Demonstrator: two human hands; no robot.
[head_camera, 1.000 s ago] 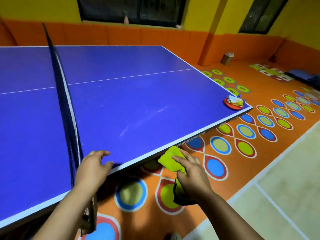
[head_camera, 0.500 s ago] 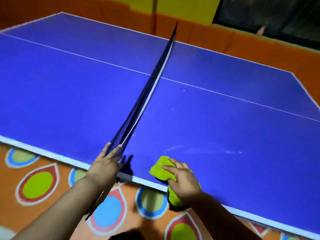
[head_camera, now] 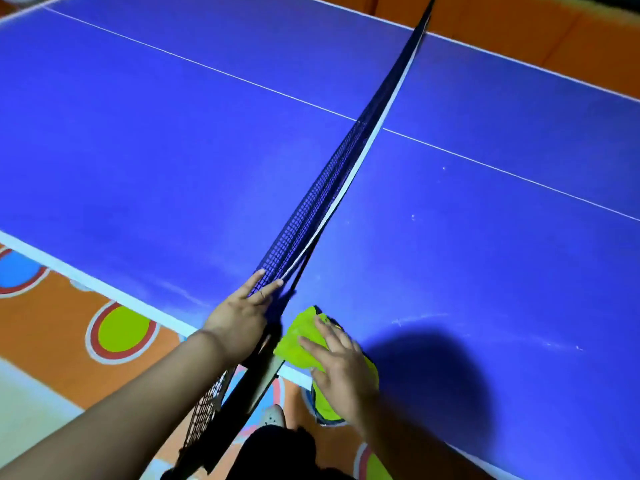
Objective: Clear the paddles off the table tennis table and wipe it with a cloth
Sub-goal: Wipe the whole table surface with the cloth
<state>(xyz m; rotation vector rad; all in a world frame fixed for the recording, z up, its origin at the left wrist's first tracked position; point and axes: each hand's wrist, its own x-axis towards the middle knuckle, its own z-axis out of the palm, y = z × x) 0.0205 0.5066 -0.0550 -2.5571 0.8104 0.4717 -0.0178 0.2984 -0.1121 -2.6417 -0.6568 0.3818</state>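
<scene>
The blue table tennis table (head_camera: pixel 450 237) fills most of the view, its white near edge running from left to lower right. A yellow-green cloth (head_camera: pixel 301 337) lies at that near edge, just right of the net, partly hanging over it. My right hand (head_camera: pixel 341 368) presses flat on the cloth with fingers spread. My left hand (head_camera: pixel 239 317) rests against the near end of the dark net (head_camera: pixel 332 181), fingers extended along the mesh. No paddles are in view.
The net post and clamp (head_camera: pixel 256 368) stick out over the table's edge between my arms. Below lies an orange floor (head_camera: pixel 45 334) with coloured circles. A padded orange wall (head_camera: pixel 536 32) runs behind the far edge. White scuff marks dot the right half.
The view has swung left, so the net now runs through the middle. My right hand has slid the cloth from beside the table onto its surface near the net; my left hand stays at the net.
</scene>
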